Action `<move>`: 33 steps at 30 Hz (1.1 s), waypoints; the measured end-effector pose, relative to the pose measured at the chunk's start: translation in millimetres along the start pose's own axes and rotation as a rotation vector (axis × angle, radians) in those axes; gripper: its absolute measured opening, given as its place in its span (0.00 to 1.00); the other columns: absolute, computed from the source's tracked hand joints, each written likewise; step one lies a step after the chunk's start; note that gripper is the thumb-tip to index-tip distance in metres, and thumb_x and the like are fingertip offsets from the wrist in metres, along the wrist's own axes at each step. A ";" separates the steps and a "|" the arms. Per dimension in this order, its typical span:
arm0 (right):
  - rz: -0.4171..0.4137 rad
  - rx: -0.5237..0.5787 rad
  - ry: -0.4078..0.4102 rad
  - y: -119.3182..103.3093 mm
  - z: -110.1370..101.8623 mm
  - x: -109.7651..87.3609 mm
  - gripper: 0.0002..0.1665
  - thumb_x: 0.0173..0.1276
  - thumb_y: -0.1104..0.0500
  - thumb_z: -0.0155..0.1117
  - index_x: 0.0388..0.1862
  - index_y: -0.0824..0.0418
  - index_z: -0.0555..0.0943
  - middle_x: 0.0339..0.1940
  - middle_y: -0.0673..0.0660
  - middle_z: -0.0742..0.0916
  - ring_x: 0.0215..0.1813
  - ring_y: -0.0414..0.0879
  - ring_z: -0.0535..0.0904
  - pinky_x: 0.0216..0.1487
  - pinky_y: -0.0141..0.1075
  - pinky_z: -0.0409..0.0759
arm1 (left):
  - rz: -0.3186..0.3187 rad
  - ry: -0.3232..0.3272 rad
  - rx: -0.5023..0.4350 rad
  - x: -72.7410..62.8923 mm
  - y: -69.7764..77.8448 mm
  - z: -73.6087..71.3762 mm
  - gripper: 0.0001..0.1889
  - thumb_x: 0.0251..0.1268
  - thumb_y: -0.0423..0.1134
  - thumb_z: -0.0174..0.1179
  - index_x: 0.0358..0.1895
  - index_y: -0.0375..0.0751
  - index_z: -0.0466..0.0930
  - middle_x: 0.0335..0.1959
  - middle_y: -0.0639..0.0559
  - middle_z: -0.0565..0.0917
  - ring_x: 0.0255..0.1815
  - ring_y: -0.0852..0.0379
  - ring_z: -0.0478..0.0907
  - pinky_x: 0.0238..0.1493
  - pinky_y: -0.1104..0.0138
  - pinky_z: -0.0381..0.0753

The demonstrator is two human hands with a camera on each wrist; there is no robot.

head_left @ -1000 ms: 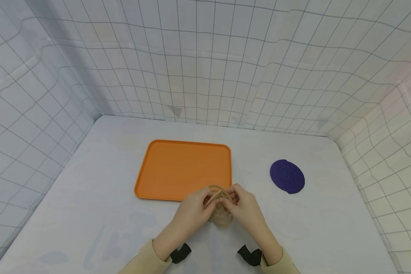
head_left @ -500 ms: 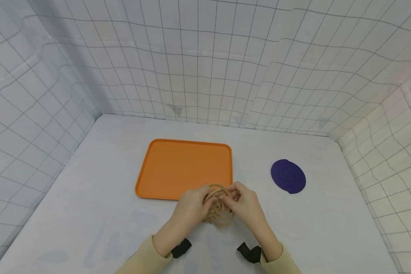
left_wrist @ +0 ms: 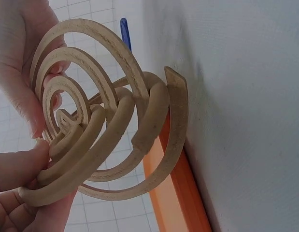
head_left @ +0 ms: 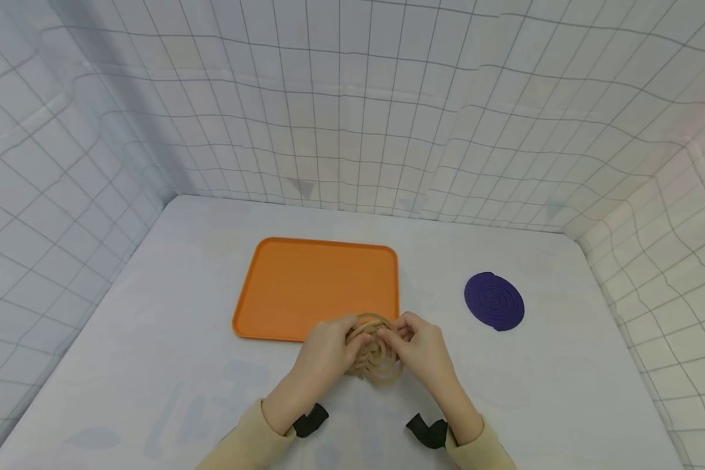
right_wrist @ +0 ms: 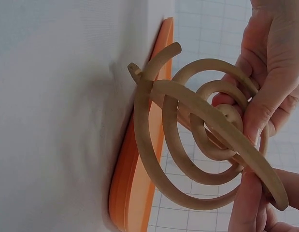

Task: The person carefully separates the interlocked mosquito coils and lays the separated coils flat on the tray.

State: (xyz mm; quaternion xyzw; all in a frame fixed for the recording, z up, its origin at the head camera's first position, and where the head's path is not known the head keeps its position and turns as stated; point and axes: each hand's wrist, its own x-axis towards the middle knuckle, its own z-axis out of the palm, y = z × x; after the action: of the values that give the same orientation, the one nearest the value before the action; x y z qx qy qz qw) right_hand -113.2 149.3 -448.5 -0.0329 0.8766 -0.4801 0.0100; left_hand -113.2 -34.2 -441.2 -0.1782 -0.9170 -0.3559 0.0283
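Note:
A tan spiral coil [head_left: 377, 359], its rings pulled out of one plane, is held between both hands near the tray's front edge. My left hand [head_left: 323, 352] pinches its left side between thumb and fingers. On the other side my right hand [head_left: 425, 351] pinches the upper right part. In the left wrist view the coil [left_wrist: 110, 121] shows several separate loops, some crossing over others, with one free end hanging nearest the table. The right wrist view shows the coil's rings [right_wrist: 149, 125] spread apart and a band lying across them. Some fingertips are hidden behind the loops.
An orange tray [head_left: 320, 287] lies just beyond the hands, towards the left. A flat purple spiral disc [head_left: 493, 301] rests on the white table [head_left: 552, 385] at the right. White grid-patterned curtains [head_left: 352, 117] hang at the back and both sides. Black straps [head_left: 427, 432] show at the wrists.
The coil has turned and its rings have spread, so more of its loops show below the hands. Both hands keep their hold with only slight shifts. Tray and purple disc stay put.

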 end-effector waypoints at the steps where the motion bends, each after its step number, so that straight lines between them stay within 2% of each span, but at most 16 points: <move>1: 0.003 0.001 0.001 0.1 -0.3 0.3 0.09 0.62 0.59 0.72 0.28 0.59 0.81 0.19 0.49 0.82 0.20 0.37 0.74 0.20 0.28 0.73 | -0.001 -0.001 0.004 0.4 0.4 -0.7 0.14 0.62 0.42 0.66 0.25 0.44 0.72 0.13 0.60 0.63 0.13 0.68 0.59 0.15 0.77 0.58; 8: 0.022 0.027 0.002 -1.3 -2.2 1.2 0.10 0.62 0.57 0.72 0.28 0.59 0.80 0.19 0.50 0.83 0.20 0.38 0.74 0.20 0.29 0.72 | -0.008 -0.005 -0.024 2.7 -0.7 -3.7 0.12 0.62 0.42 0.67 0.26 0.44 0.74 0.14 0.59 0.68 0.13 0.68 0.61 0.15 0.77 0.61; 14: 0.026 0.053 -0.011 -2.3 -2.6 2.1 0.10 0.64 0.57 0.71 0.29 0.60 0.79 0.21 0.51 0.84 0.21 0.39 0.76 0.21 0.29 0.73 | -0.003 -0.013 -0.092 4.4 -8.3 -3.6 0.11 0.63 0.46 0.67 0.30 0.44 0.79 0.22 0.56 0.82 0.21 0.67 0.73 0.23 0.77 0.72; 19: 0.041 0.060 -0.026 -1.6 -3.4 2.4 0.11 0.63 0.56 0.72 0.30 0.60 0.80 0.22 0.51 0.84 0.23 0.39 0.76 0.22 0.29 0.74 | -0.074 -0.014 -0.177 4.5 -13.5 -5.3 0.09 0.63 0.47 0.66 0.32 0.46 0.82 0.25 0.56 0.84 0.25 0.66 0.77 0.27 0.75 0.76; 23: 0.072 0.085 -0.032 1.4 -3.9 4.5 0.09 0.62 0.57 0.73 0.30 0.60 0.82 0.22 0.51 0.84 0.23 0.39 0.76 0.23 0.29 0.74 | -0.123 0.006 -0.210 5.3 -16.4 -5.5 0.07 0.61 0.46 0.68 0.32 0.48 0.83 0.26 0.57 0.85 0.26 0.65 0.80 0.27 0.74 0.78; 29: 0.106 0.140 -0.035 4.4 -3.4 7.3 0.09 0.62 0.57 0.72 0.33 0.62 0.84 0.26 0.53 0.86 0.25 0.40 0.79 0.26 0.32 0.79 | -0.091 0.037 -0.211 6.6 -18.7 -3.8 0.07 0.59 0.44 0.69 0.33 0.45 0.85 0.27 0.54 0.87 0.28 0.61 0.83 0.30 0.74 0.80; 33: 0.105 0.107 -0.083 4.1 -3.1 6.5 0.10 0.63 0.55 0.72 0.34 0.61 0.85 0.27 0.54 0.88 0.26 0.40 0.81 0.27 0.32 0.80 | -0.096 0.066 -0.199 5.4 -17.5 -2.7 0.06 0.59 0.43 0.69 0.33 0.46 0.85 0.27 0.55 0.87 0.28 0.61 0.83 0.29 0.75 0.80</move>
State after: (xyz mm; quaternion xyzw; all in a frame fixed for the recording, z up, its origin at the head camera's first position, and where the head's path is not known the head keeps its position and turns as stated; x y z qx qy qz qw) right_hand -120.1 153.7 -450.2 -0.0064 0.8490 -0.5233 0.0733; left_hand -124.5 -46.3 -449.5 -0.1242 -0.8832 -0.4517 0.0236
